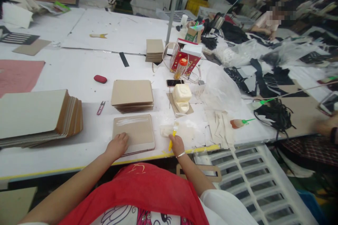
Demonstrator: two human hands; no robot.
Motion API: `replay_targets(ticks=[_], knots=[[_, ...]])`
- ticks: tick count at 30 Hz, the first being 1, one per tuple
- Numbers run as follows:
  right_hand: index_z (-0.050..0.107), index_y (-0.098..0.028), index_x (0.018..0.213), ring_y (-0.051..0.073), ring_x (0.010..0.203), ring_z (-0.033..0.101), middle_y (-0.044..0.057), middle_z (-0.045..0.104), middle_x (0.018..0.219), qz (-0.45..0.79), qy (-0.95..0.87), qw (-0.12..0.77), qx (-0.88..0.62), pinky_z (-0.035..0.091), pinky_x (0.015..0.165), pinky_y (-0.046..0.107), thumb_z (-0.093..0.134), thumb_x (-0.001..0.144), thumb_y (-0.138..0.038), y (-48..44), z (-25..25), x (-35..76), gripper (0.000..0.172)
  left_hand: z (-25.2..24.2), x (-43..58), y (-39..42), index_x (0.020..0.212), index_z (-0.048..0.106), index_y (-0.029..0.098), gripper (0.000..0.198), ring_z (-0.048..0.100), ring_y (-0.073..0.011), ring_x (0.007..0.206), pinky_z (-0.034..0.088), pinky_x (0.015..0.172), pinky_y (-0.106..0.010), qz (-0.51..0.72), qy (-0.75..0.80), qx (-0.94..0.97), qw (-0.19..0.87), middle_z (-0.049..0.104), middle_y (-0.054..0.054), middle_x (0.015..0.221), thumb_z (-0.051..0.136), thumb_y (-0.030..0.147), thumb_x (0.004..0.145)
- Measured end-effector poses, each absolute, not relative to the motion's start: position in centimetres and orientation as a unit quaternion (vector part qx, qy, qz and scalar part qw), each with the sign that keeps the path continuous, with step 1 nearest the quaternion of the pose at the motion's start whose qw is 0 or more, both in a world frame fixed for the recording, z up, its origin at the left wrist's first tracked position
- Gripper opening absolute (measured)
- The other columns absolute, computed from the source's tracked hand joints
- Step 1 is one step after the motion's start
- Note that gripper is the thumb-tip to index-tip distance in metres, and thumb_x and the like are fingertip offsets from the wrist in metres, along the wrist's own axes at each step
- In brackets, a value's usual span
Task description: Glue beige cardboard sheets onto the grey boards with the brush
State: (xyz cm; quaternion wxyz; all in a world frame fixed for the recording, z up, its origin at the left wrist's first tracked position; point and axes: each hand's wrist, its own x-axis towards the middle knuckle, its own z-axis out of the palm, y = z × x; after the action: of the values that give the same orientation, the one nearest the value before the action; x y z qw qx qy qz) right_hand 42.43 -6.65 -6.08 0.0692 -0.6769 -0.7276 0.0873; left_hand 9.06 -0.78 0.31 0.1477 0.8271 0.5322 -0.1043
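My left hand [118, 144] rests on the left part of a brown cardboard sheet [139, 139], its fingers lying on the surface. Whitish wet-looking streaks run along the sheet's far edge, and at least one more sheet shows beneath it. In my right hand [177, 145] is a yellow-handled brush [173, 136], gripped by the handle with the bristles pointing away from me. The brush tip is over a smeared, pale patch of table right of the sheet. Behind the brush a cream plastic container [182, 95] stands on a cardboard piece.
Cardboard stacks [132, 93] lie beyond the sheet, with a larger stack [34, 114] at left. Thread snips [100, 108], a red case [100, 79] and a phone [174, 83] are on the table [89, 154]. An orange-brown bottle [239, 123] lies right. Another person [271, 21] is at back right.
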Motion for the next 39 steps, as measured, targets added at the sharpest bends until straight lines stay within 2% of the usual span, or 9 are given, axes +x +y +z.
replay_targets(ticks=[6,8,10,13,15,18,26,34,39], knots=[[0.054,-0.016,0.105,0.017,0.089,0.053,0.007,0.060,0.094,0.153,-0.699,0.198,-0.670,0.039,0.082,0.029,0.037,0.084,-0.020,-5.1,-1.8,40.1,0.028,2.4,11.6,-0.4,0.125,0.037,0.019,0.052,0.037,-0.0237,0.117,0.031,0.097,-0.039,0.052,0.534,0.815,0.216,0.038,-0.010,0.131,0.050,0.026,0.075],[0.051,-0.017,0.107,0.016,0.094,0.053,0.007,0.058,0.102,0.198,-0.706,0.227,-0.641,0.039,0.085,0.027,0.037,0.084,-0.023,-4.3,0.1,38.5,0.027,3.1,13.6,0.1,0.129,0.030,0.021,0.059,0.045,-0.0198,0.108,0.036,0.093,-0.035,0.137,0.508,0.796,0.300,0.036,-0.010,0.133,0.052,0.026,0.074],[0.048,-0.017,0.108,0.015,0.093,0.054,0.006,0.058,0.103,0.246,-0.714,0.239,-0.610,0.040,0.083,0.026,0.037,0.085,-0.024,-3.5,1.8,36.9,0.027,3.5,15.4,0.8,0.129,0.031,0.020,0.064,0.055,-0.0138,0.086,0.043,0.083,-0.030,0.196,0.491,0.745,0.407,0.040,-0.010,0.129,0.056,0.027,0.071],[0.045,-0.019,0.108,0.014,0.083,0.057,0.005,0.059,0.095,0.296,-0.719,0.231,-0.585,0.042,0.075,0.024,0.036,0.085,-0.025,-2.5,3.5,34.8,0.026,3.2,16.8,2.0,0.108,0.053,0.014,0.044,0.053,-0.0087,0.058,0.046,0.057,-0.023,0.198,0.496,0.632,0.561,0.061,-0.006,0.093,0.058,0.030,0.068],[0.044,-0.019,0.107,0.014,0.075,0.058,0.003,0.059,0.088,0.312,-0.717,0.216,-0.584,0.042,0.069,0.023,0.039,0.083,-0.027,-1.9,4.0,33.9,0.026,2.7,16.6,2.4,0.087,0.060,0.011,0.030,0.051,-0.0087,0.051,0.041,0.047,-0.020,0.209,0.518,0.545,0.625,0.060,-0.002,0.066,0.059,0.034,0.067],[0.041,-0.020,0.107,0.014,0.068,0.057,0.001,0.058,0.082,0.318,-0.712,0.190,-0.596,0.042,0.065,0.023,0.047,0.077,-0.027,-1.2,3.6,33.1,0.032,1.9,14.8,2.5,0.074,0.056,0.012,0.025,0.049,-0.0070,0.048,0.040,0.046,-0.018,0.277,0.557,0.423,0.659,0.054,0.001,0.055,0.061,0.035,0.066],[0.040,-0.022,0.103,0.014,0.064,0.056,-0.002,0.059,0.073,0.317,-0.658,0.169,-0.662,0.038,0.060,0.022,0.045,0.076,-0.027,1.9,1.0,32.6,0.028,-0.1,8.3,2.8,0.078,0.055,0.014,0.022,0.053,-0.0081,0.054,0.043,0.050,-0.019,0.356,0.673,0.296,0.577,0.054,0.002,0.061,0.053,0.036,0.072],[0.044,-0.020,0.104,0.014,0.056,0.051,-0.002,0.054,0.066,0.236,-0.635,0.166,-0.717,0.031,0.052,0.022,0.047,0.075,-0.033,7.8,-0.5,29.7,0.031,-1.2,5.2,6.1,0.060,0.058,0.016,0.029,0.049,-0.0109,0.054,0.033,0.051,-0.021,0.220,0.773,0.498,0.326,0.054,0.001,0.053,0.050,0.041,0.072],[0.045,-0.019,0.104,0.014,0.055,0.050,-0.001,0.052,0.063,0.224,-0.639,0.153,-0.720,0.031,0.052,0.023,0.046,0.076,-0.033,9.5,-1.8,28.9,0.031,-1.9,5.1,7.5,0.059,0.057,0.016,0.029,0.050,-0.0127,0.056,0.031,0.052,-0.022,0.167,0.809,0.476,0.303,0.057,0.000,0.055,0.052,0.042,0.071]])
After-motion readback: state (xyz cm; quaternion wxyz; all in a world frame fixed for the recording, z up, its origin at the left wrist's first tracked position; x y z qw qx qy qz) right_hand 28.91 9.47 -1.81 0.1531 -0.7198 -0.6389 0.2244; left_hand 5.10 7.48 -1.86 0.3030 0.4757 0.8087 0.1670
